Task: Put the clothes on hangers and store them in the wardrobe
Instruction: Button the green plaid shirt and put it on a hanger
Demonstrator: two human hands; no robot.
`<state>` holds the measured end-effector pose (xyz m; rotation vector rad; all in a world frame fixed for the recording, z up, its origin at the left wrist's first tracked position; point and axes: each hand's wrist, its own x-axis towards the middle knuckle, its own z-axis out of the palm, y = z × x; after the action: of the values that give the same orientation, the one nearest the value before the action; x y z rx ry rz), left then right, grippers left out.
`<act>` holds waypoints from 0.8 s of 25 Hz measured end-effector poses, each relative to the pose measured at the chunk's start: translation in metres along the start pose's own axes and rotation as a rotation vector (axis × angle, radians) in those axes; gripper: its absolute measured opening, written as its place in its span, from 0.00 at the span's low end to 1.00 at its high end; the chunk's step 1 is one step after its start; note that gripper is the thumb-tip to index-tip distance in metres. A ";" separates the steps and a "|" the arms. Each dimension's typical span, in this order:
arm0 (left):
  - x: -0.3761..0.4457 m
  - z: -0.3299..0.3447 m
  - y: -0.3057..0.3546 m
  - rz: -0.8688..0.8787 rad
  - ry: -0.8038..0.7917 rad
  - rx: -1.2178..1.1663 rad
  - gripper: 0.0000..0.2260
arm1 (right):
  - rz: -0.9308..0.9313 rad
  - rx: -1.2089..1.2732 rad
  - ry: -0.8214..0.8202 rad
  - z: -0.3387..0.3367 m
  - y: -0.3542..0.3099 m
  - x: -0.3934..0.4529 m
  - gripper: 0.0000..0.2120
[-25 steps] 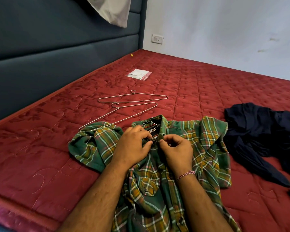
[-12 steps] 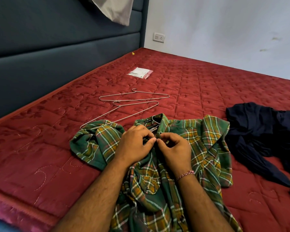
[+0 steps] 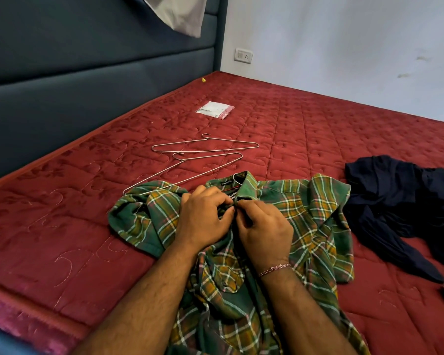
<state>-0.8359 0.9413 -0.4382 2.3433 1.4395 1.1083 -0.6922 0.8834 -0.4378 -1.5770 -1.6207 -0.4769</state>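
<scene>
A green plaid shirt [image 3: 315,216] lies front up on the red mattress [image 3: 62,239], collar away from me. My left hand [image 3: 203,219] and my right hand [image 3: 264,226] meet just below the collar, and each pinches an edge of the shirt's front opening. A thin metal hook shows inside the collar [image 3: 237,179]. Two bare wire hangers lie beyond the shirt: the far hanger [image 3: 205,146] and the near hanger [image 3: 203,167], whose left end runs under the shirt's sleeve. A dark navy garment [image 3: 395,206] is crumpled to the right.
A small plastic packet [image 3: 214,110] lies farther up the mattress. A padded dark blue headboard [image 3: 87,93] runs along the left, with a pale cloth [image 3: 180,14] hanging over its top. A white wall with a socket [image 3: 243,55] closes the far side.
Both hands have stayed at the collar, with the fingers shifting slightly on the fabric. The shirt and hangers lie where they were.
</scene>
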 end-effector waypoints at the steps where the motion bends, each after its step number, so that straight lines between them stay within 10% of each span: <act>1: 0.000 -0.001 0.001 -0.015 0.004 0.010 0.10 | -0.024 -0.003 0.024 0.001 0.000 -0.001 0.06; 20: 0.004 -0.002 0.002 0.014 -0.108 -0.111 0.14 | -0.049 -0.098 0.023 0.005 0.001 0.000 0.05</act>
<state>-0.8350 0.9432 -0.4343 2.3016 1.2927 1.0210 -0.6933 0.8873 -0.4414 -1.6005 -1.6429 -0.6069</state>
